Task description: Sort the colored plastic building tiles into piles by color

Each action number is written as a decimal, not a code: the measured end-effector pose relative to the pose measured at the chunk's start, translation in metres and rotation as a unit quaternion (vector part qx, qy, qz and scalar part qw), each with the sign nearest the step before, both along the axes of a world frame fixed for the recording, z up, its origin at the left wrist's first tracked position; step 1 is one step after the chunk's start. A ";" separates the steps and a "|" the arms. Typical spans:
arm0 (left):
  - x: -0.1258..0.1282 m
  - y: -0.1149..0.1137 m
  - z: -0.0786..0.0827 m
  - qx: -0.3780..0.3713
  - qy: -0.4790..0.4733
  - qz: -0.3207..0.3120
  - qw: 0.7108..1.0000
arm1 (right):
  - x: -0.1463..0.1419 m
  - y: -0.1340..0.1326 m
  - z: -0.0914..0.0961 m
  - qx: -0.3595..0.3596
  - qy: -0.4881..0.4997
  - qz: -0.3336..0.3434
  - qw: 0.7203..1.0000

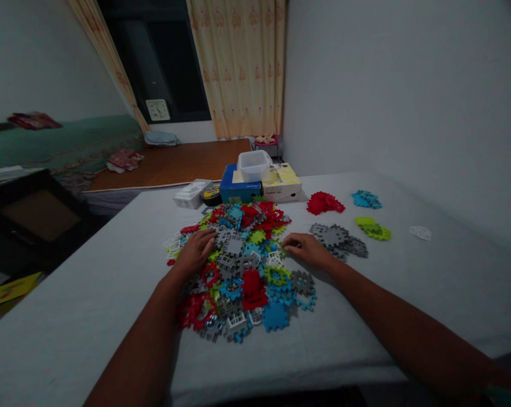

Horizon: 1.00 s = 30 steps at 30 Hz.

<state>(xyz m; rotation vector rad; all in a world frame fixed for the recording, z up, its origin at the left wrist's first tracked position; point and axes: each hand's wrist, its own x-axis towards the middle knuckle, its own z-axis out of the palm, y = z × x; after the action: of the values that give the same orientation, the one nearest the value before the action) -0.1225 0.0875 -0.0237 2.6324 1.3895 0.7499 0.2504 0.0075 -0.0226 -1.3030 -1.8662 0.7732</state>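
My forearms [141, 345] flank the plastic-piece pile [254, 289]: left grip [196, 250] relaxed upon it, right grip [307, 250] curled at its edge, contents unclear.

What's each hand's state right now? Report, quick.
Left hand: fingers bent over the pile of pieces; grip cannot be told.
Right hand: fingers curled at the pile's right edge; whether holding anything cannot be told.

Left forearm [143, 333] slanting up, right forearm [391, 314] angling in from the other side! The left hand [196, 250] is palm down, fingers loosely bent; the right hand [305, 249] points inward, fingers curled, the two well apart.
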 end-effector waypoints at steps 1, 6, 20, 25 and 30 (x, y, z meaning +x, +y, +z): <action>0.000 0.000 0.000 -0.001 -0.001 -0.002 1.000 | 0.000 0.000 -0.001 -0.002 0.000 -0.007 1.000; 0.000 0.000 0.000 -0.002 -0.005 -0.003 1.000 | 0.001 0.002 -0.005 0.026 0.007 -0.024 0.999; 0.000 0.000 0.000 -0.001 0.002 -0.002 1.000 | 0.005 -0.001 -0.003 0.042 -0.058 -0.031 0.997; 0.001 -0.001 0.002 -0.002 0.009 0.003 1.000 | 0.005 -0.002 0.001 0.049 -0.075 -0.032 0.995; -0.001 -0.003 0.006 -0.012 0.005 0.010 1.000 | 0.005 -0.002 0.000 0.096 -0.098 0.021 0.990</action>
<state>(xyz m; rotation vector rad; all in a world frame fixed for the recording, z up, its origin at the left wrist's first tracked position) -0.1231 0.0842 -0.0180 2.6120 1.4204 0.7194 0.2557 0.0053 -0.0222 -1.2576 -2.0717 0.4866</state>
